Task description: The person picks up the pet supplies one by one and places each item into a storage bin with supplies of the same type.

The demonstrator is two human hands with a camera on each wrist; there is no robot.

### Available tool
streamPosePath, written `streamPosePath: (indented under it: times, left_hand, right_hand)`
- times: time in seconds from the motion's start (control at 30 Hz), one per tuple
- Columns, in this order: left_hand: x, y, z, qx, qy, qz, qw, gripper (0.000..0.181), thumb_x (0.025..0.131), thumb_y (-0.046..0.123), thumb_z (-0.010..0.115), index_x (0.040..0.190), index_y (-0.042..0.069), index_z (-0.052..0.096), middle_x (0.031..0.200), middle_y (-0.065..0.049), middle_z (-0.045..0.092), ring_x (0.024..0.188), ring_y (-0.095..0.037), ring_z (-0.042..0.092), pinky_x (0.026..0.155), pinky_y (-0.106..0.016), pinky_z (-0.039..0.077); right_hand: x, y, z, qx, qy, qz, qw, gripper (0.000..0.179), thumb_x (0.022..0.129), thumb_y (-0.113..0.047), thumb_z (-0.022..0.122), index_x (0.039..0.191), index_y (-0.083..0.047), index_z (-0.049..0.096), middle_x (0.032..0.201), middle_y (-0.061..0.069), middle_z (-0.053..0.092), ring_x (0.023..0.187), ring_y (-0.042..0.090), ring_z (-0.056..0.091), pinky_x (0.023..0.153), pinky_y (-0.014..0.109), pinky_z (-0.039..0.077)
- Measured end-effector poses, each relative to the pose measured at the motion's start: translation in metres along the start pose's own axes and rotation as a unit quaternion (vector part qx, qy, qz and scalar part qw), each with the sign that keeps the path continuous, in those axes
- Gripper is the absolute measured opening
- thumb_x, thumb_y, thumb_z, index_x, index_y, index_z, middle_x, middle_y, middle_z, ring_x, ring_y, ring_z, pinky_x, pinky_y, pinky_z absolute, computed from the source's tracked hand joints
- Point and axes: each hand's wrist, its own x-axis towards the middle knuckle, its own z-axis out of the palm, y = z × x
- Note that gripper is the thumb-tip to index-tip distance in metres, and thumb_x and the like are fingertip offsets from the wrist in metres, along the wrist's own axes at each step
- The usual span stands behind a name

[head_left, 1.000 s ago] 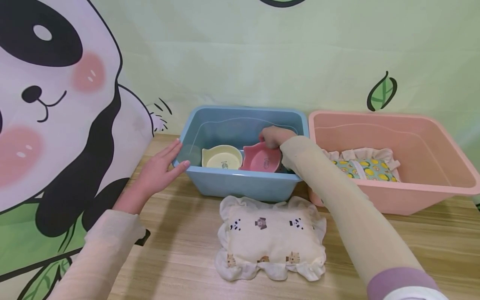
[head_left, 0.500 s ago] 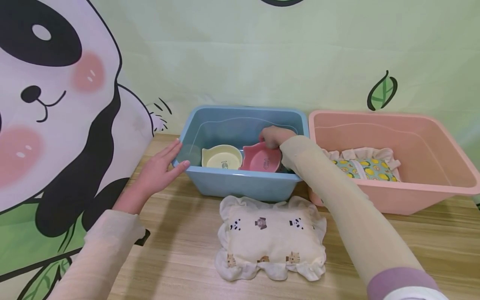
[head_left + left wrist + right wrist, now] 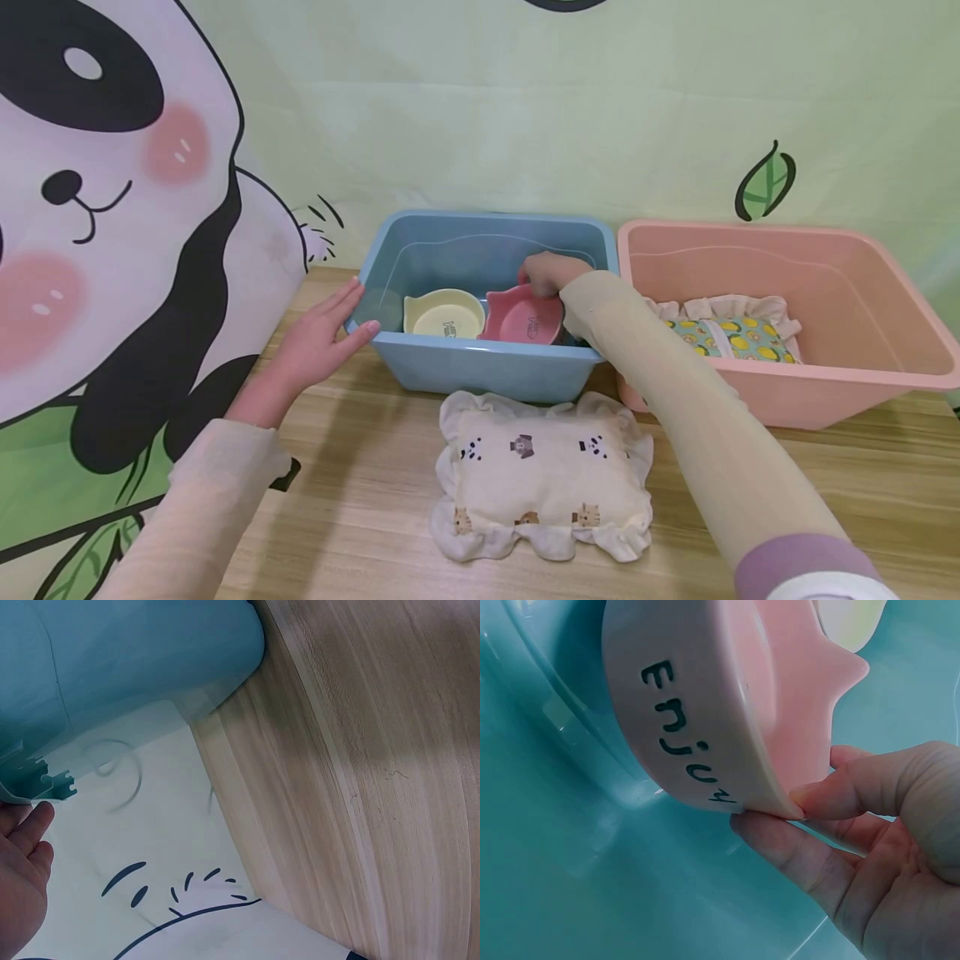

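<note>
My right hand (image 3: 553,273) reaches into the blue bin (image 3: 487,344) and pinches the rim of a pink cat-eared bowl (image 3: 522,315) between thumb and fingers. In the right wrist view the bowl's side (image 3: 682,742) carries the word "Enjoy". Beside it in the bin sits a pale yellow cat-eared bowl (image 3: 444,315), its ear close to the pink one. My left hand (image 3: 318,333) rests on the bin's left rim with fingers extended; in the left wrist view the fingertips (image 3: 34,825) sit right at the rim's underside.
A cream ruffled pillow (image 3: 543,475) with animal prints lies in front of the blue bin on the wooden table (image 3: 352,517). To the right stands a pink bin (image 3: 840,392) holding a ruffled lemon-print cloth item (image 3: 742,337). Behind hangs a panda-print backdrop (image 3: 450,125).
</note>
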Motion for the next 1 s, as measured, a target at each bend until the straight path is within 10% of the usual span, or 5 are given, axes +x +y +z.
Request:
streamPosePath:
  times: [0.3, 0.67, 1.0]
  left_hand:
    - [0.000, 0.001, -0.001, 0.003, -0.002, -0.002, 1.0000, 0.071, 0.087, 0.055, 0.037, 0.142, 0.015, 0.016, 0.149, -0.003, 0.014, 0.133, -0.035, 0.021, 0.100, -0.058, 0.024]
    - [0.000, 0.000, 0.000, -0.001, 0.000, 0.002, 1.0000, 0.071, 0.087, 0.055, 0.037, 0.142, 0.015, 0.016, 0.149, -0.004, 0.014, 0.132, -0.037, 0.022, 0.100, -0.058, 0.024]
    - [0.000, 0.000, 0.000, -0.002, 0.003, 0.003, 1.0000, 0.071, 0.087, 0.056, 0.037, 0.142, 0.015, 0.016, 0.149, -0.004, 0.014, 0.132, -0.037, 0.021, 0.100, -0.059, 0.024]
  right_hand:
    - [-0.003, -0.001, 0.000, 0.025, 0.002, 0.012, 0.9996, 0.041, 0.080, -0.003, 0.056, 0.118, -0.017, 0.052, 0.109, 0.006, 0.048, 0.099, 0.025, 0.045, 0.077, 0.033, 0.051]
    - [0.006, -0.004, -0.001, -0.084, 0.002, 0.010, 0.9965, 0.041, 0.085, -0.003, 0.050, 0.122, -0.018, 0.051, 0.114, 0.004, 0.050, 0.099, 0.023, 0.046, 0.080, 0.030, 0.047]
    - [0.001, -0.004, -0.001, -0.021, 0.003, 0.029, 0.9994, 0.042, 0.084, -0.004, 0.051, 0.123, -0.019, 0.048, 0.115, 0.004, 0.047, 0.102, 0.024, 0.042, 0.083, 0.033, 0.046]
